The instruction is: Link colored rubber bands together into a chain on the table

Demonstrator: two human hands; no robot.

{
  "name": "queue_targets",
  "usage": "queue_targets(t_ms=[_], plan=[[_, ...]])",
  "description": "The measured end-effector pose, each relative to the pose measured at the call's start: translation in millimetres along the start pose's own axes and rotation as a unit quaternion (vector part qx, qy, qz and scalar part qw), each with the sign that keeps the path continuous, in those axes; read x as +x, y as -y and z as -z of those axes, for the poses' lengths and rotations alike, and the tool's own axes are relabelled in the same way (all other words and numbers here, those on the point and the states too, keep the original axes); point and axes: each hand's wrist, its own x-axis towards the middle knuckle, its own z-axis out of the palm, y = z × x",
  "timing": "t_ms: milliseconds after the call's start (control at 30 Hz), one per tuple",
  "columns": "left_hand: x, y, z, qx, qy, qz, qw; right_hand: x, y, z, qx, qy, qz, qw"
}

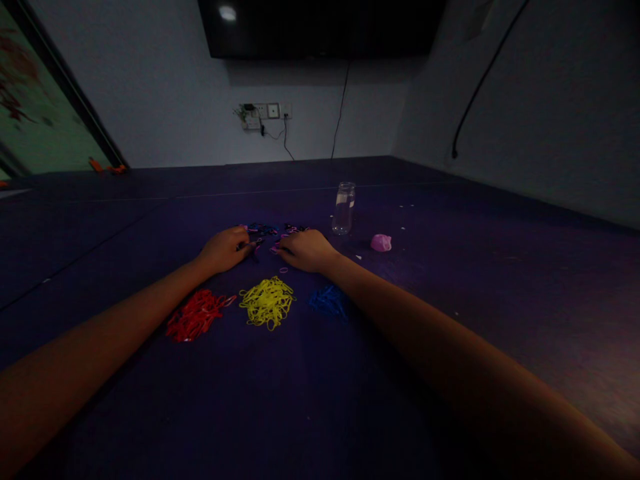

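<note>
Small rubber bands lie sorted by colour on the dark table: a red pile (197,316), a yellow pile (268,303) and a blue pile (329,303), partly beside my right forearm. Farther off, a mixed heap of dark, blue and pink rubber bands (263,229) is half hidden by my hands. My left hand (226,250) has its fingers curled together at the heap's left side. At the right side, my right hand (306,251) is closed too, with pink bands at its fingertips. What either hand pinches is too small to tell. One loose pink band (284,270) lies between the hands and the yellow pile.
A clear glass jar (343,212) stands upright beyond my right hand. Right of it sits a crumpled-looking pink object (381,243). Tiny white scraps (359,257) dot the tabletop. On the back wall are sockets with cables (273,111) and a dark screen (323,30).
</note>
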Motion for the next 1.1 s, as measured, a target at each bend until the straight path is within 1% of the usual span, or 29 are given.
queue_targets(t_ms=[633, 1100], plan=[[0.6, 3.0, -0.9, 0.018, -0.015, -0.020, 1.000, -0.7, -0.1, 0.6, 0.011, -0.008, -0.001, 1.000], [1.2, 4.3, -0.3, 0.025, -0.005, -0.017, 1.000, -0.8, -1.1, -2.6, 0.016, -0.018, 0.002, 1.000]])
